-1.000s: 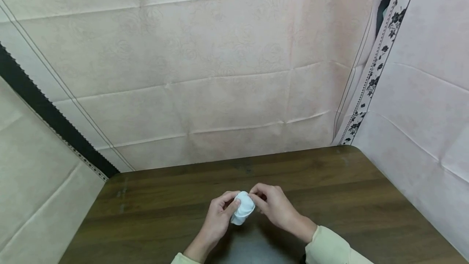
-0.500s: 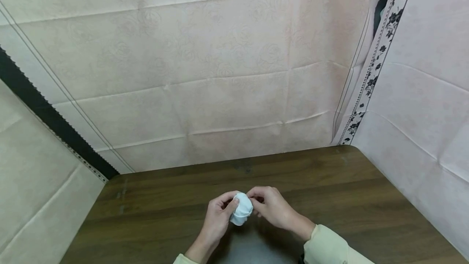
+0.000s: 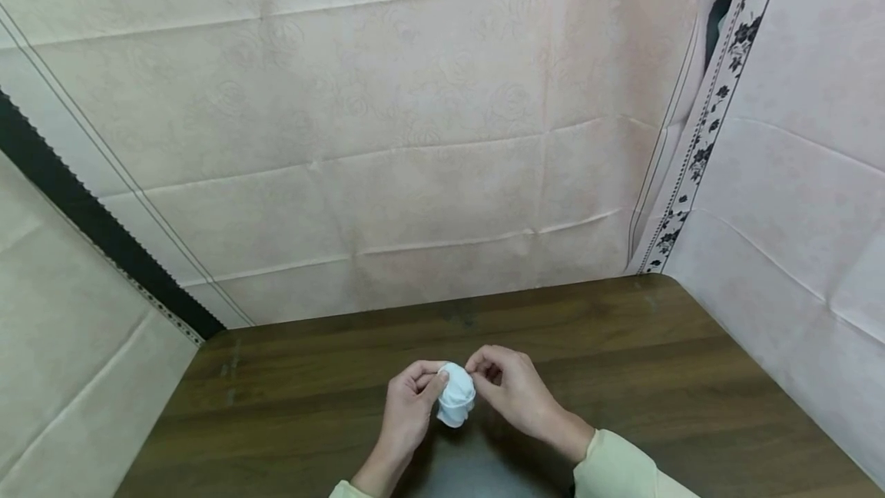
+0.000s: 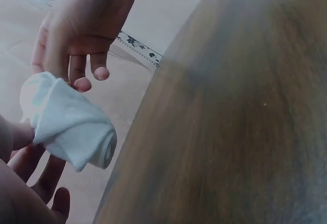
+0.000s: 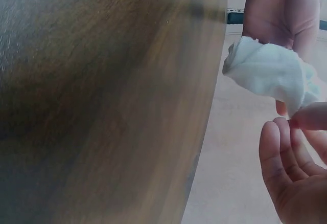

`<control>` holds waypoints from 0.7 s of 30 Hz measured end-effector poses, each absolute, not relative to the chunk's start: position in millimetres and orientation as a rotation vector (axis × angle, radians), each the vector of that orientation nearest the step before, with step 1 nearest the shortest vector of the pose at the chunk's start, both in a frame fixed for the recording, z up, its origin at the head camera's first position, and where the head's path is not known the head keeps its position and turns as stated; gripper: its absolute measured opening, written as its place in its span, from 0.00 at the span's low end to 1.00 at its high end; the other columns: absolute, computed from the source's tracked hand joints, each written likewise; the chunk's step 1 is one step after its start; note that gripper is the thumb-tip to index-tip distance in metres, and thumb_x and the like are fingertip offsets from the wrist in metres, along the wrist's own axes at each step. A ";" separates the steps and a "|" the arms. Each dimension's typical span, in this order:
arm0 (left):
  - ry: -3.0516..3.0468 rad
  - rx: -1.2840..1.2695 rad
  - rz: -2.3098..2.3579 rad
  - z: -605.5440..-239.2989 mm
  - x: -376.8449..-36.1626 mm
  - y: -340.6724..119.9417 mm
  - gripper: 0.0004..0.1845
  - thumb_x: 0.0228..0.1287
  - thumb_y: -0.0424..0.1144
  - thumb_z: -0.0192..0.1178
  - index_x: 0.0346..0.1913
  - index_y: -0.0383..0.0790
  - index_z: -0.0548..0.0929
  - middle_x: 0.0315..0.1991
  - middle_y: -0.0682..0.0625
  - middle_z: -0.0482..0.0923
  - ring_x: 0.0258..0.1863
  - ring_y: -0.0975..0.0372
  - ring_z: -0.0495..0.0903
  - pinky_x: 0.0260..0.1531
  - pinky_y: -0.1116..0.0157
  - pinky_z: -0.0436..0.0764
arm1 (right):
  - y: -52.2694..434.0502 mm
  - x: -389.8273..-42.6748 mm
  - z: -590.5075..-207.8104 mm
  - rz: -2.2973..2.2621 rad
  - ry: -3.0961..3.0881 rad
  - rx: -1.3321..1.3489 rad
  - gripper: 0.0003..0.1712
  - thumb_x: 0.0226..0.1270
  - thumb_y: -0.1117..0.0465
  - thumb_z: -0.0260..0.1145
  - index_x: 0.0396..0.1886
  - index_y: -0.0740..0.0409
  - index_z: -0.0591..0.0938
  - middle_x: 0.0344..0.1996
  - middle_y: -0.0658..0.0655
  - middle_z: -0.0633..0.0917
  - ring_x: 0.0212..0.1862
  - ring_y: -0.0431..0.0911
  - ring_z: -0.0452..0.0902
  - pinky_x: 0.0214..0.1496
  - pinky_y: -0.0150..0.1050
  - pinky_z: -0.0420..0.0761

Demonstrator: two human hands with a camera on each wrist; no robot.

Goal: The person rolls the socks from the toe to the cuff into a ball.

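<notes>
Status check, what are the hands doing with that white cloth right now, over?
Left hand grips the rolled white cloth. Right hand pinches its top edge. Cloth held above the table, not resting on it. Nothing in the way.

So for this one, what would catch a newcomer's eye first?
A small rolled white cloth held above the dark wooden table, near its front edge. The left hand grips it from one side while the right hand pinches its top edge. Behind the table hang pale creased sheets, one with a black floral border at the right.
</notes>
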State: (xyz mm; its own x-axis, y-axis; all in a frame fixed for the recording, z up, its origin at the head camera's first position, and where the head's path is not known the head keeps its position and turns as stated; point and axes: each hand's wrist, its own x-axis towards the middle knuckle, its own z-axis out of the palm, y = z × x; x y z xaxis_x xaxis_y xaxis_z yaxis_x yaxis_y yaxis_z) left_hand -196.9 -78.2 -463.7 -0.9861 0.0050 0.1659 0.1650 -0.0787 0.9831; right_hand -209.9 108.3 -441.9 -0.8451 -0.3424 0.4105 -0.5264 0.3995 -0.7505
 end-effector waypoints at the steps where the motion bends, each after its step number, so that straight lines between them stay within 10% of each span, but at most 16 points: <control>1: -2.047 -0.187 -2.205 -463.8 -196.7 -77.7 0.09 0.67 0.27 0.63 0.46 0.22 0.81 0.36 0.36 0.86 0.32 0.66 0.83 0.34 0.71 0.80 | 108.0 -209.5 -441.7 1.425 -2.456 0.778 0.11 0.65 0.71 0.69 0.36 0.49 0.85 0.30 0.42 0.82 0.31 0.37 0.78 0.32 0.36 0.81; 10: -2.083 -0.163 -2.158 -460.6 -194.3 -72.3 0.08 0.68 0.28 0.63 0.43 0.24 0.81 0.35 0.38 0.87 0.30 0.64 0.84 0.31 0.69 0.82 | 101.6 -204.2 -442.6 1.197 -2.531 0.758 0.11 0.60 0.48 0.77 0.33 0.46 0.86 0.27 0.39 0.79 0.27 0.35 0.73 0.28 0.31 0.76; 21: -1.983 -0.016 -2.730 -456.2 -202.4 -86.7 0.10 0.76 0.38 0.54 0.34 0.43 0.81 0.34 0.54 0.78 0.41 0.60 0.72 0.51 0.58 0.64 | 102.3 -200.7 -444.3 1.271 -2.419 0.869 0.10 0.63 0.65 0.74 0.43 0.51 0.86 0.37 0.43 0.81 0.34 0.36 0.77 0.33 0.31 0.81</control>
